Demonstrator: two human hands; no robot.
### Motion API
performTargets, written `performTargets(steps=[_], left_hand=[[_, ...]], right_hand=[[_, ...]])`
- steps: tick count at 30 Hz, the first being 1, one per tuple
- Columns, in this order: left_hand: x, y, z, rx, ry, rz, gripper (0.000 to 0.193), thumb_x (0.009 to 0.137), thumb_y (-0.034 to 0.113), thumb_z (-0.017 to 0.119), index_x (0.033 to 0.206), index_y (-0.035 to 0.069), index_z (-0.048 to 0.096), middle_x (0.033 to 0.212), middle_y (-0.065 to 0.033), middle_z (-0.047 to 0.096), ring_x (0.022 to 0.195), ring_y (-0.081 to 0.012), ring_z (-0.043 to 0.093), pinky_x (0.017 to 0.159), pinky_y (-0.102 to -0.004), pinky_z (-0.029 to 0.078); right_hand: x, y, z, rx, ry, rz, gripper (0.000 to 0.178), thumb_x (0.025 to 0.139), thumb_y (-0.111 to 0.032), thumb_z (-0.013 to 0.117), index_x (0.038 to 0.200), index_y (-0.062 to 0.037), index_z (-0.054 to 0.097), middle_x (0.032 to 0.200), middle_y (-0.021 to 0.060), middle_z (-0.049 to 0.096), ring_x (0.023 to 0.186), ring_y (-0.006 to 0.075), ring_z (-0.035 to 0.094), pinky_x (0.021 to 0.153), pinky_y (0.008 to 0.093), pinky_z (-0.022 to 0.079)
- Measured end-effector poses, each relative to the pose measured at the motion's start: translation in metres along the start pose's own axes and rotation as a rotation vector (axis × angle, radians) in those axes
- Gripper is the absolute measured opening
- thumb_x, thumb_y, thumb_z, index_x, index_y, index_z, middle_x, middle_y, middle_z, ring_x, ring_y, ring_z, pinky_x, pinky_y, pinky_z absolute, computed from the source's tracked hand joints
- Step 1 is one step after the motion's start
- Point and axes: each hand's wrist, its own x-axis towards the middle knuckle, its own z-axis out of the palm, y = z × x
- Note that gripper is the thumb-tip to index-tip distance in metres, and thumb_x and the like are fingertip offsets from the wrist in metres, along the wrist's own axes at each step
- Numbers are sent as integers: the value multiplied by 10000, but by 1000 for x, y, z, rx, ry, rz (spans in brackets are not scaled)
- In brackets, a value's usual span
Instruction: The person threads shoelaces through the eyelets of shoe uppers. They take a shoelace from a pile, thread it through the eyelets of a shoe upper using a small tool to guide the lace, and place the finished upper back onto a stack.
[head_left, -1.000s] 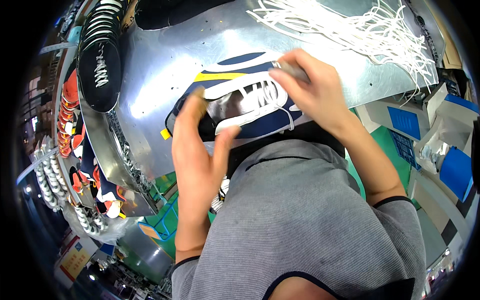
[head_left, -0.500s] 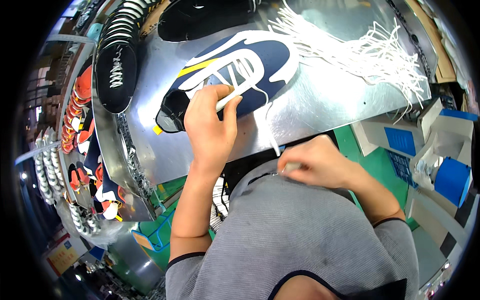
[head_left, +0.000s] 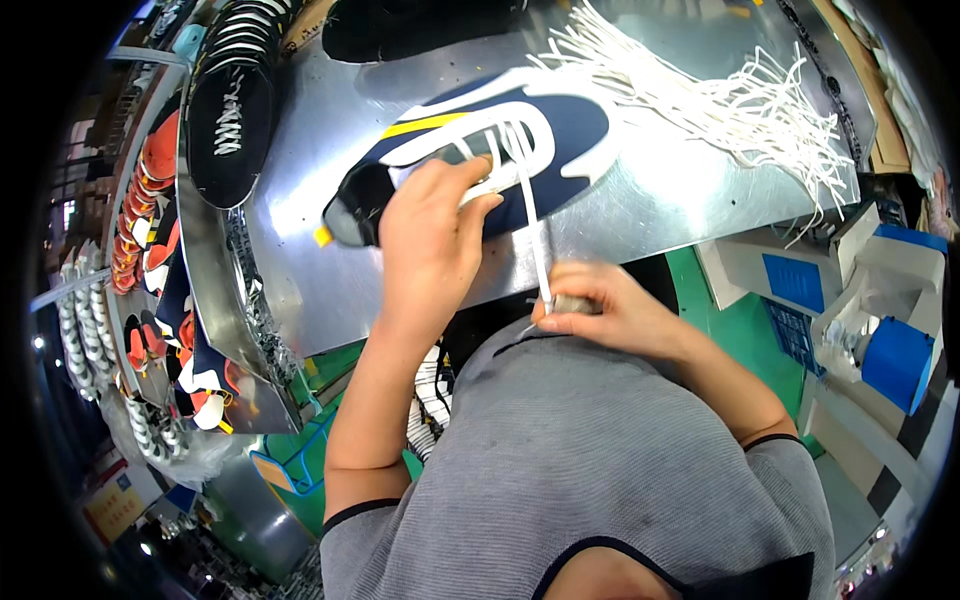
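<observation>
A navy shoe upper [head_left: 575, 125] with white overlays and a yellow stripe lies flat on the metal table. My left hand [head_left: 435, 215] is closed, pinching the upper's white eyelet edge between thumb and fingers. From the eyelets a white shoelace [head_left: 535, 230] runs taut toward me, down to my right hand [head_left: 605, 310] near the table's front edge. Those fingers are closed round the lace and a short tan handle [head_left: 572, 303]; what the handle belongs to is mostly hidden. Part of the lace crosses the upper's opening in rungs.
A bundle of loose white laces [head_left: 700, 105] spreads over the table's back right. Another dark upper [head_left: 420, 28] lies at the far edge. Stacked black laced uppers [head_left: 230, 130] stand at left, beside a rack of red and white pieces [head_left: 150, 220]. Cardboard boxes [head_left: 760, 275] sit at right.
My right hand has moved slightly left and up, and the lace, loosely hanging before, is now pulled straight to it. The upper has shifted slightly right, with my left hand still on it.
</observation>
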Motion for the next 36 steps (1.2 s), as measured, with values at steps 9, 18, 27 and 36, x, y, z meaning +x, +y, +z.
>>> performTargets(steps=[9,18,27,36], left_hand=[[10,-15,-3,-17,-396,-183,244,875,180,689,1074,38,688,903,-131,627,893,-331,605,784,-427,485],[6,-7,14,186,-203,-168,283,794,273,790,898,28,693,801,-101,653,757,-298,622,688,-392,478],[4,-14,21,154,-105,-35,260,777,256,798,801,27,677,707,-111,621,666,-295,602,623,-386,456],[1,-19,20,39,-171,44,230,755,212,800,794,32,662,721,-100,600,686,-288,600,613,-399,452]], right_hand=[[81,-11,-34,41,519,-136,129,913,-81,702,1018,-6,693,847,-33,652,757,18,540,680,184,436],[90,-1,-32,-50,646,-272,189,910,-168,708,1007,-12,665,856,77,709,715,146,647,653,278,498],[37,-3,-14,-111,502,23,207,958,-179,628,995,8,548,817,148,689,715,270,686,649,351,512],[46,-3,-16,-102,474,102,182,938,-146,628,967,15,548,720,112,686,667,235,691,612,350,506]])
